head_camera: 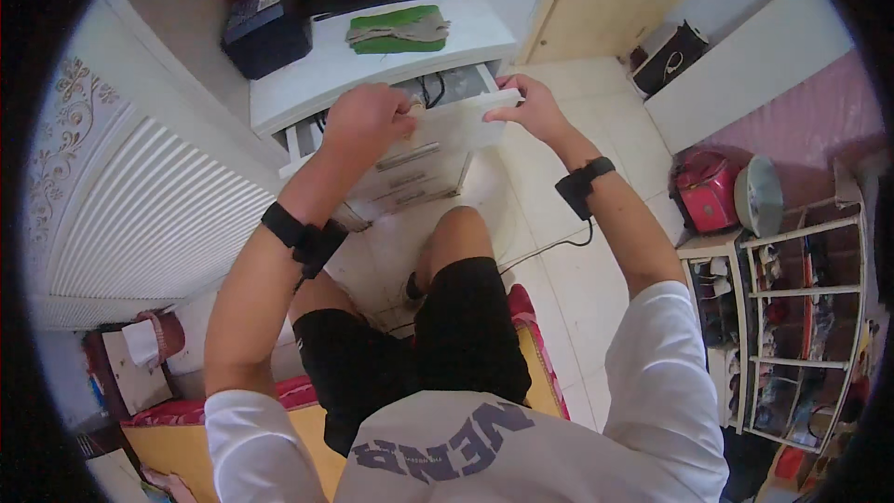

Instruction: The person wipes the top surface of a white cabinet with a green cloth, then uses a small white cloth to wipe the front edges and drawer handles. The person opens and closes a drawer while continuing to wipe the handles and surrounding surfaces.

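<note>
Before me the top drawer [454,115] of a white chest of drawers [279,101] stands partly pulled out, with black cables inside. My right hand [527,108] grips the right end of its front panel, thumb on the outer face and fingers behind the top edge. Over the drawer's front edge is my left hand [370,119], its fingers curled near a small pale item that is too blurred to name; whether it is held cannot be told. A green cloth [398,45] with a grey cloth [398,28] across it lies on the chest top.
A black box [269,38] stands at the chest's back left. White louvred panels [160,202] rise on the left. Further right are a pink bag [705,192], a pale green basin [759,195] and a white rack [803,290]. A cable [552,246] hangs from my right wrist strap.
</note>
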